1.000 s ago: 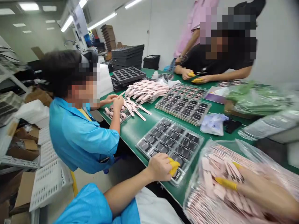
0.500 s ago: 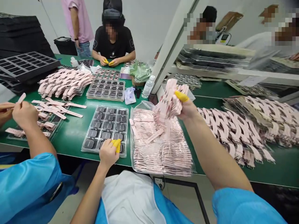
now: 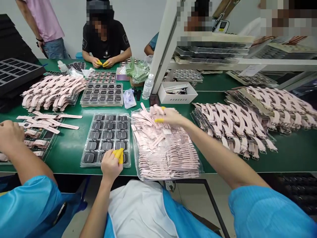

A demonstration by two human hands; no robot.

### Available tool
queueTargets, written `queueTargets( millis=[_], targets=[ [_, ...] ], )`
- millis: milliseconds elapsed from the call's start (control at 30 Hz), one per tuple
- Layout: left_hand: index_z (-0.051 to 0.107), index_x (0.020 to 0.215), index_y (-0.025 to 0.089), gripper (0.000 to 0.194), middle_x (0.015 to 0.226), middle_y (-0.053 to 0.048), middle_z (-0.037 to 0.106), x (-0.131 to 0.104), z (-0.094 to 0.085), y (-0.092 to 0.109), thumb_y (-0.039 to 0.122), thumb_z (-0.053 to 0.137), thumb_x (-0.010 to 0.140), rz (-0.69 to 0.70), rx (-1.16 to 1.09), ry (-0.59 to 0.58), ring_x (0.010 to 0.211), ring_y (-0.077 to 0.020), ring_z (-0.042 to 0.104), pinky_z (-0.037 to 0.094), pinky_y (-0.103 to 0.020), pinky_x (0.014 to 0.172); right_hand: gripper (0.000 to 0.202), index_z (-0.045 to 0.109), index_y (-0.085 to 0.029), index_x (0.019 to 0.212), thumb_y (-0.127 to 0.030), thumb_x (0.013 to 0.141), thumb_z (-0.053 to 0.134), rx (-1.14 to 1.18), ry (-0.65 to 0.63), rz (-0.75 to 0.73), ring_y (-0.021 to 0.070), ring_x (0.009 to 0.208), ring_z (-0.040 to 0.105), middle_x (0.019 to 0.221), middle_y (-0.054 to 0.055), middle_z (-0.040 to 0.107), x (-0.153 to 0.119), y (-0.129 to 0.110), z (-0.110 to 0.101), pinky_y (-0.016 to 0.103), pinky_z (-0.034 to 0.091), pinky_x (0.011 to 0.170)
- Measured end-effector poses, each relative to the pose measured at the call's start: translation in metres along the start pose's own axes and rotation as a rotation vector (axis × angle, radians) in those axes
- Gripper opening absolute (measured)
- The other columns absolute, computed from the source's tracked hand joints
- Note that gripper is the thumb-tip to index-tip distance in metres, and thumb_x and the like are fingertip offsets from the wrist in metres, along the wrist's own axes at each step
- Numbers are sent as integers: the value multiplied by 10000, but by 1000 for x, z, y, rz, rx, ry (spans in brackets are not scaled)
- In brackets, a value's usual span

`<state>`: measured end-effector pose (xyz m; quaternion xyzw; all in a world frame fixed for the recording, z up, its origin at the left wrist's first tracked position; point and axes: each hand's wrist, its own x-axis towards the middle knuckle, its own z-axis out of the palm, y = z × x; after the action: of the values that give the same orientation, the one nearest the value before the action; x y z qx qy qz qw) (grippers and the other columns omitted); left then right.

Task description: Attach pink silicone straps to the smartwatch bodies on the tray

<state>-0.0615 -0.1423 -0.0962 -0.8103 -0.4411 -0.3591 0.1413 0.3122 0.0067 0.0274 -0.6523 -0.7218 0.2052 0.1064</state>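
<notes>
My left hand [image 3: 112, 165], with yellow finger covers, is closed in front of the lower right of a clear plastic tray [image 3: 82, 162] of dark square watch faces [image 3: 107, 145]. Its curled fingers hide whatever they may hold. My right hand [image 3: 169, 117], also wearing yellow finger covers, reaches over the upper part of an open clear bag [image 3: 201, 170] packed with pink watch straps [image 3: 184, 162]. Motion smears its fingers, and pale pink shapes show at the fingertips. Loose straps [image 3: 146, 116] lie askew at the bag's upper left.
At left, a co-worker's hand [image 3: 11, 135] is beside a tray of pink-strapped watches [image 3: 39, 143]. More strapped watches are stacked at back left [image 3: 53, 89] and right [image 3: 225, 122]. A bottle [image 3: 148, 86] and white box [image 3: 177, 93] stand behind the bag, near a frame post [image 3: 164, 46].
My right hand has come down and left to the bag; the raised bunch of straps is no longer seen aloft. Loose straps now show at the upper left. The view has shifted.
</notes>
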Motion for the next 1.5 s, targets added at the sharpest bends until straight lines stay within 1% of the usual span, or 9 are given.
queueTargets(
  millis=[200, 367, 467, 633, 900, 1033, 1167, 1333, 1500],
  targets=[
    [698, 1071, 168, 219, 797, -93, 725, 6, -3, 1, 89, 618, 883, 17, -21, 42, 873, -285, 678, 558, -402, 759, 1054, 380, -140, 1593, -665, 760, 758, -223, -197, -38, 439, 1356, 538, 1564, 248, 480, 10, -7, 10, 509, 500, 1056],
    [683, 1101, 174, 238, 809, -90, 726, 8, -4, 3, 92, 625, 885, 12, -23, 36, 857, -279, 683, 562, -398, 760, 695, 546, -156, 1478, -500, 889, 683, -366, 73, -327, 445, 1403, 452, 1518, 224, 517, -29, -29, -2, 598, 381, 1130],
    [676, 1106, 178, 239, 811, -86, 730, 7, -4, 2, 94, 621, 889, 20, -18, 41, 862, -278, 689, 569, -403, 774, 332, 701, -164, 1248, -223, 941, 589, -415, -102, -541, 344, 1195, 599, 1250, 172, 682, -66, -41, 17, 511, 454, 1024],
    [676, 1144, 185, 256, 832, -86, 738, 6, -3, 2, 110, 617, 906, 11, -14, 41, 881, -273, 699, 577, -407, 794, 244, 734, -135, 1082, -81, 862, 642, -628, -157, -588, 374, 1275, 549, 1279, 191, 671, -100, -37, 52, 535, 409, 1056],
    [714, 1168, 207, 280, 875, -104, 753, -1, 0, 0, 150, 591, 923, -47, -63, 13, 945, -295, 704, 571, -442, 826, 264, 726, -145, 1125, -87, 890, 620, -590, -40, -652, 349, 1218, 572, 1214, 169, 697, -86, -25, 63, 528, 402, 1056],
    [717, 1170, 200, 279, 887, -109, 758, -3, 3, 0, 142, 602, 923, -64, -88, 7, 958, -299, 700, 567, -447, 842, 197, 727, -166, 1048, -122, 928, 576, -338, -29, -648, 356, 1263, 555, 1208, 171, 699, -83, -20, 61, 585, 377, 1097],
    [710, 1181, 214, 273, 906, -93, 754, 0, -7, 5, 142, 618, 934, -94, -161, -16, 965, -288, 677, 561, -437, 844, 252, 646, -237, 1157, -355, 1059, 446, 377, 39, -489, 317, 1296, 569, 1261, 129, 686, -88, -23, 46, 558, 424, 1098],
    [659, 1267, 235, 306, 1119, -91, 726, 36, -24, 0, 155, 560, 989, -218, -380, -95, 1074, -261, 628, 556, -449, 961, 399, 543, -271, 1214, -612, 1027, 456, 992, 95, -224, 210, 675, 627, 782, 3, 643, -76, -49, 44, 378, 542, 710],
    [651, 1287, 215, 303, 1289, -115, 676, 120, 18, -40, 240, 553, 1000, -247, -329, -274, 1240, -294, 579, 494, -497, 1093, 544, 511, -220, 1380, -550, 959, 612, 528, 14, -136, 294, 1005, 690, 1102, 119, 730, -31, -98, 72, 402, 537, 850]
  ],
)
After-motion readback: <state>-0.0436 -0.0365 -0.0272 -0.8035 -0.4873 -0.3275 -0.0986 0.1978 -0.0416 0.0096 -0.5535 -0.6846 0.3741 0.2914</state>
